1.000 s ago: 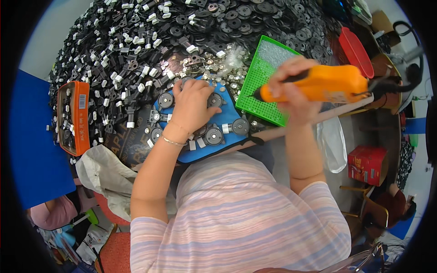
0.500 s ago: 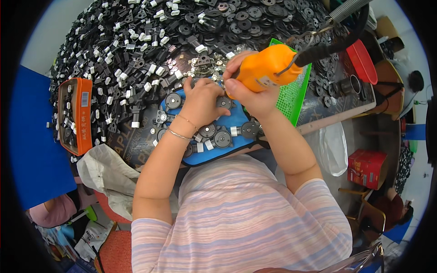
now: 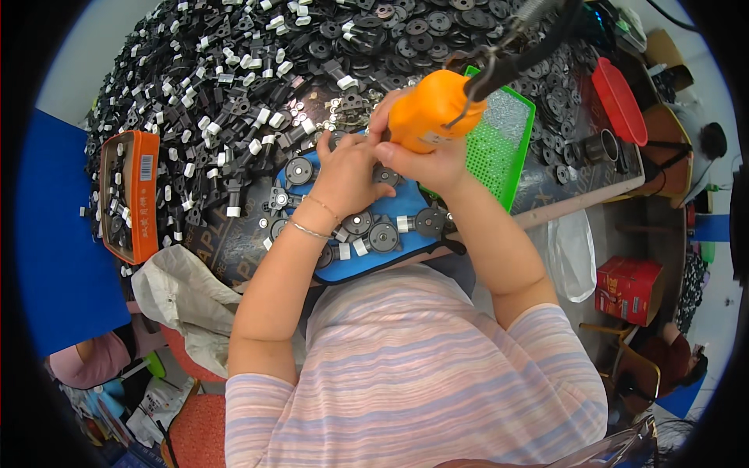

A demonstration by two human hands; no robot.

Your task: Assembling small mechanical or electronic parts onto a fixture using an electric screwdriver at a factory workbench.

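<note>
My right hand (image 3: 425, 162) grips an orange power screwdriver (image 3: 435, 111), which hangs from a coiled spring with a black cable. The driver's tip is hidden behind my hands. Up against it, my left hand (image 3: 349, 173) bends its fingers down over the far part of a blue mat (image 3: 407, 204), thumb held apart. A black round part (image 3: 337, 141) shows by its fingertips; what the fingers grip is mostly covered. Several black wheel pieces with white tabs lie on the mat, among them a round wheel piece (image 3: 383, 237) near my wrist and another wheel piece (image 3: 428, 223) at the right.
A big heap of black-and-white parts (image 3: 211, 86) covers the table's far left, with black discs (image 3: 437, 27) behind. To the right stand a green perforated basket (image 3: 524, 144) holding small silvery pieces, a red tray (image 3: 619, 101) and a metal cup (image 3: 600, 147). An orange-rimmed box (image 3: 146, 195) sits left.
The orange screwdriver and my right hand have shifted left, closer to my left hand, and the cable swung left with them. My left hand has hardly moved.
</note>
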